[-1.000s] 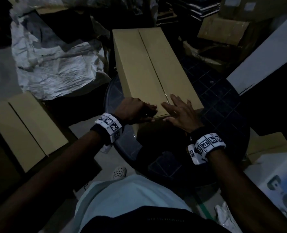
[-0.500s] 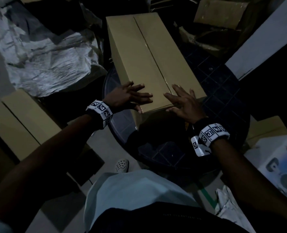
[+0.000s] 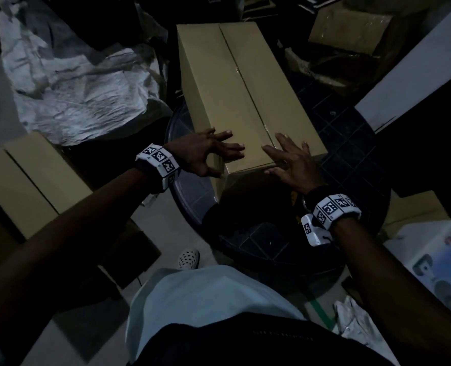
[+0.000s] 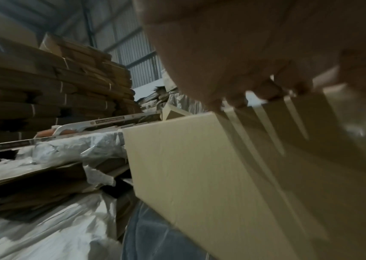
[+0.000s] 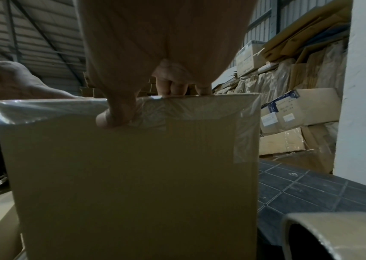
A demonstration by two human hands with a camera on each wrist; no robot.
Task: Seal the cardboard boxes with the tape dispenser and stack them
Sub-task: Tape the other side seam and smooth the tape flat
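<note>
Long cardboard box [image 3: 242, 101] lying on the round tabletop [image 3: 351, 143], near end toward the body. Left hand [image 3: 205, 154] and right hand [image 3: 293, 165] flat on that end, grip released, probably smoothing clear tape [image 5: 188, 112] over the edge.

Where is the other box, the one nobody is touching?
In the head view, the second cardboard box lies low at the far left, beyond the left hand, just below the crumpled white plastic sheet.

You will find no legible text: labels on the stacked brown cardboard cartons [image 5: 288, 112] at far right are blurred.
</note>
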